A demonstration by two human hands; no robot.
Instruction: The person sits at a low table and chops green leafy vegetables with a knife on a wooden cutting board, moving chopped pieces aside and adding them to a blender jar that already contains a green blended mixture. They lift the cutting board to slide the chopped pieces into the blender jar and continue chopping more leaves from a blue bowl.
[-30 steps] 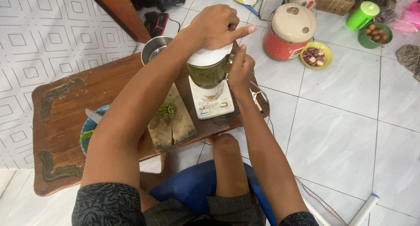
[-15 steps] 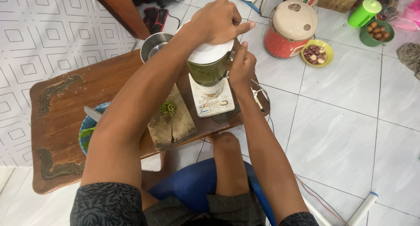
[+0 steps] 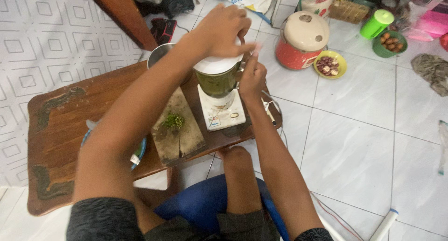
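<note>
Blender jar [image 3: 217, 82] of green mix sat on white base [image 3: 220, 108]; left hand [image 3: 224, 31] pressed flat on lid [image 3: 217, 64], right hand [image 3: 252, 75] curled around its side, steadying it.

A worn wooden cutting board [image 3: 178, 133] with chopped greens [image 3: 173, 121] lay on the low wooden table [image 3: 56, 143]. At two o'clock stood a red-and-cream rice cooker [image 3: 303, 39], a yellow bowl [image 3: 330, 65] beside it, then a green lidded container [image 3: 376, 23].
</note>
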